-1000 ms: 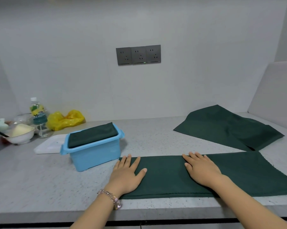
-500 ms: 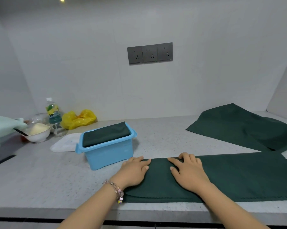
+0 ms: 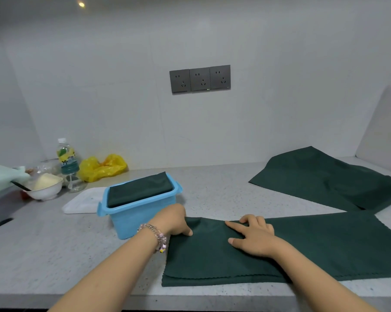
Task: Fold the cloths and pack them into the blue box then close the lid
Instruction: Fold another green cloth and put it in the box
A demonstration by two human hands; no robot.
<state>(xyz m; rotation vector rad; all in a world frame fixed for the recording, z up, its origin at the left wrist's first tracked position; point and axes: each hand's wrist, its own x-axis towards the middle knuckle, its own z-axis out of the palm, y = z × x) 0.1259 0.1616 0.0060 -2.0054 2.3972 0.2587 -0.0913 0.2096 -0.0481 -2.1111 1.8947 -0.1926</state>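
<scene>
Since a second ago both hands had slid left along the long green cloth (image 3: 302,248) toward its end by the blue box (image 3: 140,208): they had been flat and spread apart, now they sat close together at that end. Left hand (image 3: 175,219) had its fingers curled at the cloth's far-left corner, just right of the box, apparently pinching the edge; the contact itself was hidden, so I couldn't confirm a full grip. Right hand (image 3: 255,236) lay flat on the cloth just right of the left one, fingers extended, pressing rather than gripping. Read: smoothing was done and the next cross fold was starting from the box end. The strip lay to the right of the box along the counter's (image 3: 55,255) front edge, already doubled lengthwise with a scalloped edge showing at the near side. Long axis ran left-right, one short end near the box, the other running out of view right. One folded cloth (image 3: 140,190) already sat in the box, standing above the rim. Another unfolded cloth (image 3: 329,176) lay well right of the box, toward the back. White lid (image 3: 84,200) lay flat just left of the box, not on yet.
</scene>
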